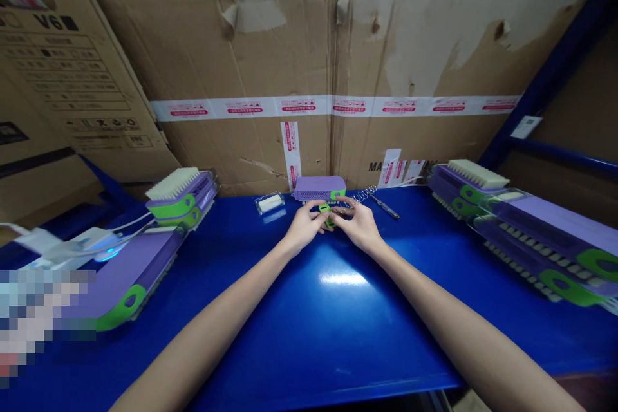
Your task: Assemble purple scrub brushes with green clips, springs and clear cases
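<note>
Near the back of the blue table [333, 328], my left hand [305, 226] and my right hand [358, 224] meet around a small bright green part [324, 208]. The fingers of both are closed on it, and they hide much of its lower portion. Just behind them lies a purple case [316, 187] with a green end and a pale toothed underside. To the right of my right fingers runs a coiled clear cord [365, 194]. A slim dark tool with a metal-looking shaft [387, 208] lies beyond it. On the left sits a small clear box [270, 203] with a white block inside.
Stacked purple-and-green cases [181, 196] with white bristle-like blocks stand at left, near a white power strip [72, 248] with cables and a blue light. More cases [545, 219] are stacked at right. A cardboard wall [251, 64] closes the back; a blue metal post [545, 58] slants at right.
</note>
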